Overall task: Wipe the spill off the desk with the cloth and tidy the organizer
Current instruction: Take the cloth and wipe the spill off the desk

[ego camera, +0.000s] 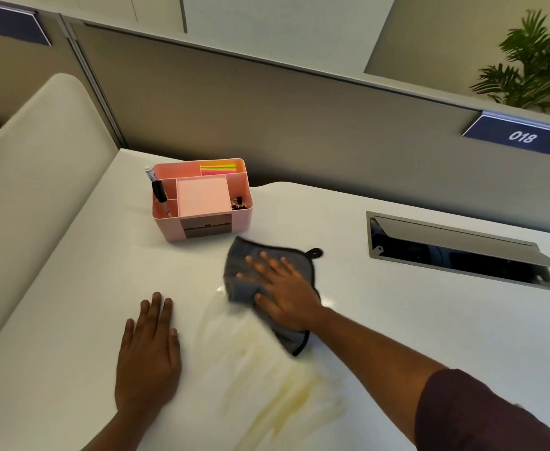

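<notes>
The cloth (268,289), a grey square with a black hanging loop, lies on the white worktop (397,320) just in front of the pink organizer (202,198), pinned flat under the right hand (286,294), whose grip is released, fingers spread; the left hand (148,353) rests palm-down, grasping nothing. To wipe well, keep even palm pressure and draw the cloth toward the body through the yellowish spill (267,369), overlapping passes. The cloth's long axis runs diagonally, loop corner pointing away and right, opposite corner toward the near edge.
</notes>
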The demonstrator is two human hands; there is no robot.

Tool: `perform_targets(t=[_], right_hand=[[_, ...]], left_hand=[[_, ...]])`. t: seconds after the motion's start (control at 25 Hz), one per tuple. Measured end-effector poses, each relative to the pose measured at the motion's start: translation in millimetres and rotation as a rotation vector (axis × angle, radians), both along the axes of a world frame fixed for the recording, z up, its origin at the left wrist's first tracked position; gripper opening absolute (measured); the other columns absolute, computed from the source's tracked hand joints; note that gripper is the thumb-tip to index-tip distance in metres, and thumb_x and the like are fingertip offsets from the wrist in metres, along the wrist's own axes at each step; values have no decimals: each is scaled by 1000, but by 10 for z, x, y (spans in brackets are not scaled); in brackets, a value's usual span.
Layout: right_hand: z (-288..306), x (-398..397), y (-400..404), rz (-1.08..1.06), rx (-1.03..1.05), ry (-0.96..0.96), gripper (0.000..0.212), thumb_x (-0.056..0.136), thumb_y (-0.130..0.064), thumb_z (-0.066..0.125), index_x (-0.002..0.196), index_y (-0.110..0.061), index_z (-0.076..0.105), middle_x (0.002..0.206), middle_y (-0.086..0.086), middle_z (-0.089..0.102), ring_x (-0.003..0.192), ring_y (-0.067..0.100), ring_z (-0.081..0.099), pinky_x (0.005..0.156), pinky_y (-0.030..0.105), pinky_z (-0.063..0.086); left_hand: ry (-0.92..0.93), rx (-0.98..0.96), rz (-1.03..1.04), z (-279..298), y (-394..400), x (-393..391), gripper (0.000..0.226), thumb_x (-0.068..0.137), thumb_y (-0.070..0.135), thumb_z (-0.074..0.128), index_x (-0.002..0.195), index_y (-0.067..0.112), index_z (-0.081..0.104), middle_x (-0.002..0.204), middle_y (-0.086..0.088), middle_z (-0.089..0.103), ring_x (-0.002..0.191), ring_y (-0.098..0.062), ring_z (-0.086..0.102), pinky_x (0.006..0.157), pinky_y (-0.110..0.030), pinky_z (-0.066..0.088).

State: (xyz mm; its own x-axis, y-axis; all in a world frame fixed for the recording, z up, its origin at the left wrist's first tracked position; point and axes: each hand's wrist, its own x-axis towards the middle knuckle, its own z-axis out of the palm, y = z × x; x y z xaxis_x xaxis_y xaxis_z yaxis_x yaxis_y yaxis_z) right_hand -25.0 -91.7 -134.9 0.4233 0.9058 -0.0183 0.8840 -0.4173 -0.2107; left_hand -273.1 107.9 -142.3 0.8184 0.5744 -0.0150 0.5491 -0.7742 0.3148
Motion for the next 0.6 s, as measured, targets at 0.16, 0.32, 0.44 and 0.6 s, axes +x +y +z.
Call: perform_targets(t=[0.16, 0.32, 0.44, 0.6], right_hand=[[106, 647, -336, -572, -81, 36, 64, 109, -40, 37, 167, -27, 12, 176, -3, 11, 163, 23, 7, 130, 50, 10], [133, 640, -351, -707, -24, 176, 63, 110, -44, 30, 166, -31, 4, 176, -1, 6, 163, 20, -1, 131, 49, 3], [102, -42, -1, -395, -45, 80, 62, 106, -42, 37, 165, -37, 17, 176, -3, 11, 163, 27, 7, 128, 57, 12], [141, -976, 74, -45, 1, 204, 59, 106, -45, 34, 164, -38, 24, 175, -6, 17, 163, 22, 8, 129, 48, 2]], left_hand=[[-14, 2, -4, -15, 10, 9, 63, 102, 33, 21, 161, 15, 26, 171, -1, 19, 159, -21, 16, 128, -46, 17], [-11, 3, -1, -25, -8, 6, 62, 102, 33, 21, 162, 15, 25, 171, -2, 19, 159, -22, 16, 128, -45, 15], [-1, 3, -1, -8, 2, 14, 63, 102, 33, 20, 161, 14, 26, 171, -3, 19, 159, -22, 17, 128, -46, 17], [4, 3, -9, -1, 3, 4, 64, 101, 33, 21, 161, 13, 29, 170, -5, 21, 158, -24, 19, 128, -46, 17]])
